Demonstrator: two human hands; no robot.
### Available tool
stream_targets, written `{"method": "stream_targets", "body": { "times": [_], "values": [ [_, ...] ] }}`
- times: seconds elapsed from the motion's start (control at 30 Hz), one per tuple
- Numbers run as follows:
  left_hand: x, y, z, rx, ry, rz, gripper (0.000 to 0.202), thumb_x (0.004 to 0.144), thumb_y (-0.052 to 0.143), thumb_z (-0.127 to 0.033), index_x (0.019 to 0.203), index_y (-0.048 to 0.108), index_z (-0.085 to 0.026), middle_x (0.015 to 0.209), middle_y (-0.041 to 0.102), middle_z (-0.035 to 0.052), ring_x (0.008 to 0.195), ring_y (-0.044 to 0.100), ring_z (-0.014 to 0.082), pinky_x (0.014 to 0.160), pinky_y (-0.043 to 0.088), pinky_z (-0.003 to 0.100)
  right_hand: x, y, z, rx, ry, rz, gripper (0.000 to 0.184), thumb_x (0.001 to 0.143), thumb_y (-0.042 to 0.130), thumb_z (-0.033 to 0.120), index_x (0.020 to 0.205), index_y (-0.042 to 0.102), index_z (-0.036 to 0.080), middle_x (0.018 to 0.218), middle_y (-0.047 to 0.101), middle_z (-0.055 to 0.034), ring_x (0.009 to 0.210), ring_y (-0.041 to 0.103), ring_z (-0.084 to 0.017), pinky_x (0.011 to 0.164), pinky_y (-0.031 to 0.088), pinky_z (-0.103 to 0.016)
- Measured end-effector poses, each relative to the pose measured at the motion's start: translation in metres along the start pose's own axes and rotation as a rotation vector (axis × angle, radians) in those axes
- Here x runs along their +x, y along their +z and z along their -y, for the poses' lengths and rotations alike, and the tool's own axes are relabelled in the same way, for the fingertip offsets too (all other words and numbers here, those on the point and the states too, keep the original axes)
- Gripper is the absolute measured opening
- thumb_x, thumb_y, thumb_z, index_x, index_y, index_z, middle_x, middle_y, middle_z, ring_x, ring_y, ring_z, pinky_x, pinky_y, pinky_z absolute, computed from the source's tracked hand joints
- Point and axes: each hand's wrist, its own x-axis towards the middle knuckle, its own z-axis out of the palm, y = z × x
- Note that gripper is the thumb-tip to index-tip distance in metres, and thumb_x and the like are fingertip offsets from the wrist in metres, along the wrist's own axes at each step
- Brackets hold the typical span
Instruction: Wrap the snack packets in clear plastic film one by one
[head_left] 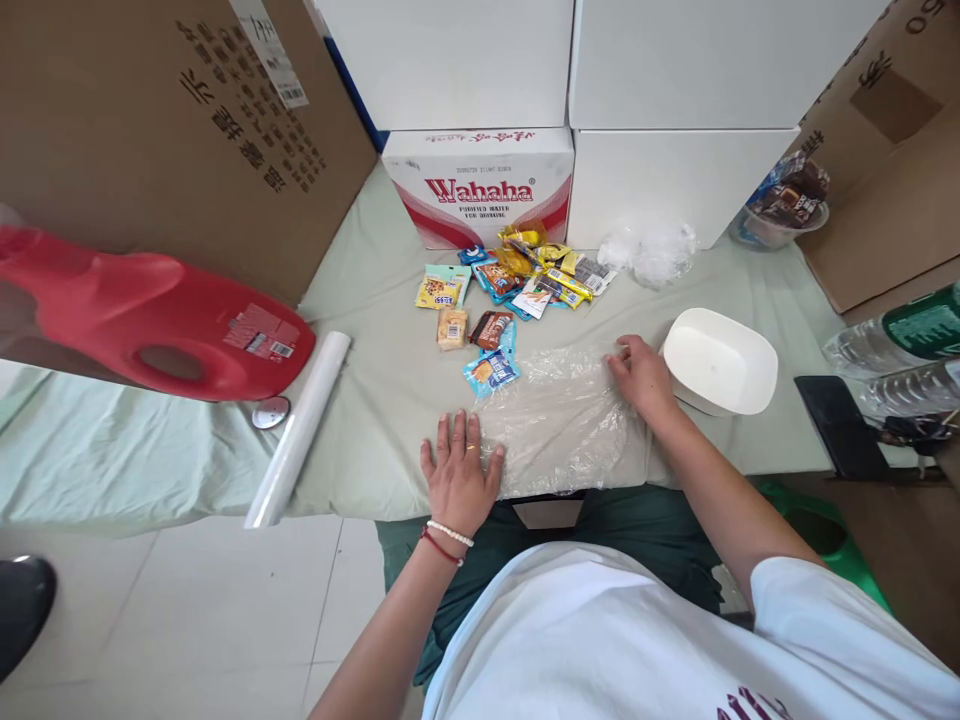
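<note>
A sheet of clear plastic wrap (559, 425) lies wrinkled on the cloth-covered table in front of me. My left hand (459, 480) rests flat at its left edge, fingers spread and holding nothing. At the upper right edge of the sheet, the bent fingers of my right hand (641, 378) grip the wrap. Beside that hand stands a white plastic bowl (720, 360). A blue snack packet (491, 372) touches the sheet's upper left corner, with a brown packet (491, 330) and a square cracker packet (452, 328) just behind.
Several wrapped snacks (532, 270) are heaped before a Wahaha carton (480, 190). Crumpled clear plastic (652, 250) lies to their right. A plastic wrap roll (300, 430) and red jug (172, 325) are at left. Water bottles (900, 335) and a black phone (836, 425) lie at right.
</note>
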Motion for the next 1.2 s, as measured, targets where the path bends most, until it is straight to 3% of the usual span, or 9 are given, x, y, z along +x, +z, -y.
{"method": "stream_targets", "body": {
  "times": [0.17, 0.23, 0.33, 0.5, 0.67, 0.8, 0.9, 1.07, 1.2],
  "values": [
    [-0.003, 0.002, -0.004, -0.032, -0.01, -0.011, 0.059, 0.099, 0.056, -0.043, 0.153, 0.049, -0.021, 0.165, 0.043, 0.0212, 0.159, 0.027, 0.0439, 0.123, 0.019, 0.074, -0.04, -0.022, 0.046, -0.054, -0.347, -0.198, 0.04, 0.1, 0.052, 0.033, 0.135, 0.063, 0.018, 0.134, 0.059, -0.0194, 0.127, 0.051, -0.039, 0.111, 0.043, -0.06],
    [-0.003, 0.003, -0.005, -0.071, -0.008, -0.054, 0.055, 0.098, 0.058, -0.041, 0.149, 0.053, -0.022, 0.164, 0.044, 0.0207, 0.159, 0.026, 0.0431, 0.123, 0.024, 0.071, -0.066, -0.016, 0.069, -0.022, -0.458, -0.095, 0.038, 0.103, 0.048, 0.029, 0.137, 0.063, 0.021, 0.134, 0.061, -0.017, 0.128, 0.051, -0.037, 0.114, 0.042, -0.06],
    [0.005, 0.003, -0.003, -0.143, 0.008, -0.141, 0.051, 0.099, 0.056, -0.036, 0.147, 0.052, -0.018, 0.154, 0.05, 0.0224, 0.151, 0.038, 0.0387, 0.12, 0.034, 0.064, -0.1, 0.013, 0.088, -0.013, -0.636, 0.221, 0.039, 0.104, 0.049, 0.026, 0.14, 0.062, 0.018, 0.142, 0.061, -0.0158, 0.135, 0.05, -0.033, 0.118, 0.044, -0.054],
    [0.041, 0.004, 0.004, -0.157, -0.023, -0.179, 0.03, 0.101, 0.051, -0.038, 0.115, 0.069, -0.019, 0.114, 0.067, 0.0164, 0.121, 0.06, 0.0338, 0.11, 0.041, 0.061, -0.127, 0.055, 0.076, -0.053, -0.742, 0.434, 0.054, 0.101, 0.06, 0.03, 0.154, 0.052, 0.017, 0.166, 0.042, -0.0139, 0.156, 0.033, -0.031, 0.127, 0.035, -0.054],
    [0.076, 0.014, -0.006, -0.233, -0.062, -0.108, 0.023, 0.086, 0.07, -0.043, 0.081, 0.065, -0.022, 0.106, 0.066, 0.0122, 0.115, 0.061, 0.0339, 0.106, 0.045, 0.059, -0.131, 0.054, 0.065, -0.06, -0.785, 0.451, 0.051, 0.105, 0.055, 0.036, 0.153, 0.053, 0.019, 0.165, 0.045, -0.0129, 0.156, 0.035, -0.027, 0.13, 0.028, -0.053],
    [0.087, 0.017, -0.013, -0.524, -0.141, -0.138, 0.018, 0.092, 0.061, -0.038, 0.083, 0.054, -0.024, 0.103, 0.064, 0.0062, 0.1, 0.065, 0.0224, 0.09, 0.055, 0.041, -0.13, 0.051, 0.066, -0.056, -0.785, 0.436, 0.048, 0.106, 0.053, 0.038, 0.15, 0.056, 0.019, 0.162, 0.049, -0.0115, 0.153, 0.04, -0.026, 0.131, 0.028, -0.051],
    [0.091, 0.014, -0.01, -0.587, -0.212, -0.156, 0.022, 0.092, 0.064, -0.042, 0.093, 0.053, -0.023, 0.098, 0.063, 0.0025, 0.088, 0.065, 0.0169, 0.084, 0.055, 0.034, -0.13, 0.052, 0.066, -0.048, -0.777, 0.421, 0.045, 0.105, 0.055, 0.039, 0.146, 0.059, 0.019, 0.161, 0.05, -0.0116, 0.152, 0.042, -0.027, 0.13, 0.028, -0.05],
    [0.095, 0.003, -0.012, -0.633, -0.395, 0.08, 0.058, 0.069, 0.087, -0.049, 0.111, 0.058, -0.021, 0.091, 0.067, -0.0002, 0.076, 0.065, 0.016, 0.074, 0.051, 0.031, -0.13, 0.053, 0.065, -0.028, -0.777, 0.413, 0.045, 0.104, 0.056, 0.037, 0.145, 0.059, 0.018, 0.16, 0.051, -0.0121, 0.151, 0.042, -0.027, 0.13, 0.029, -0.051],
    [0.111, -0.009, -0.015, -0.826, -0.431, 0.335, 0.049, 0.06, 0.087, -0.048, 0.093, 0.065, -0.019, 0.063, 0.057, -0.0072, 0.056, 0.051, 0.0118, 0.058, 0.04, 0.026, -0.13, 0.054, 0.064, -0.021, -0.781, 0.414, 0.044, 0.104, 0.057, 0.036, 0.145, 0.06, 0.019, 0.16, 0.051, -0.0113, 0.151, 0.042, -0.027, 0.13, 0.029, -0.051]
  ]
}}
